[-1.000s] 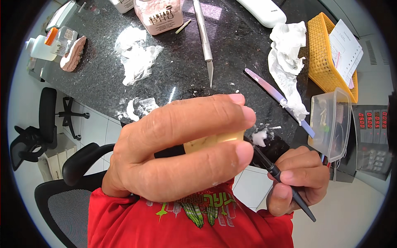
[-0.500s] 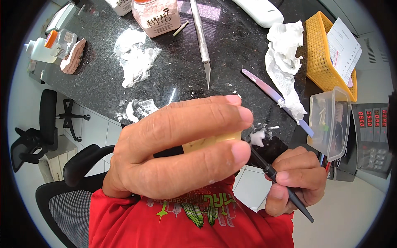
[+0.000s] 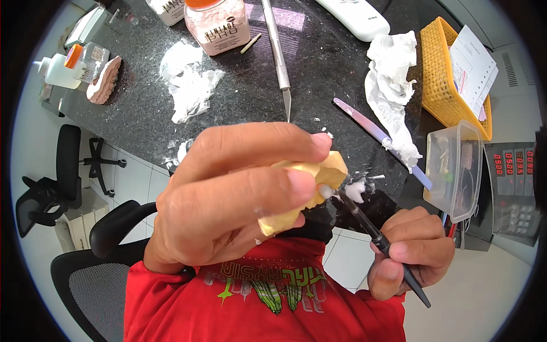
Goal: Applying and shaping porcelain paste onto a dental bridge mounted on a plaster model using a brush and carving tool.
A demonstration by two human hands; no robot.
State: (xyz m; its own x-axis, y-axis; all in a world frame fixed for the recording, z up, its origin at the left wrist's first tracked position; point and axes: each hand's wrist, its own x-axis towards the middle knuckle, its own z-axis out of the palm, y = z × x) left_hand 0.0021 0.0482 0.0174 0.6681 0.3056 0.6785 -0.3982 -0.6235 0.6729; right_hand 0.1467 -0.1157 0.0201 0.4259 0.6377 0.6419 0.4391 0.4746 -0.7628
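My left hand [image 3: 213, 191] is closed around a yellow plaster dental model [image 3: 335, 163], whose middle is partly hidden by the fingers. A small white tooth-shaped piece [image 3: 326, 191] shows at the model's right side. Between the fingertips of my right hand [image 3: 419, 248] is a slim black-handled brush [image 3: 366, 222]. Its tip points up and left, close beside the white piece; whether they touch I cannot tell. A lump of white paste [image 3: 355, 191] lies on the dark surface just behind the brush tip.
On the speckled black counter [image 3: 245, 97] lie a craft knife [image 3: 279, 62], a purple spatula [image 3: 364, 124] and crumpled tissues [image 3: 393, 80]. Powder jars [image 3: 219, 28] and a pink dental cast [image 3: 104, 82] stand farther back. At right are a yellow basket [image 3: 436, 74] and a clear plastic box [image 3: 450, 194].
My left hand has turned the model, so more of its yellow surface and the white piece show. My right hand and the brush have shifted only slightly.
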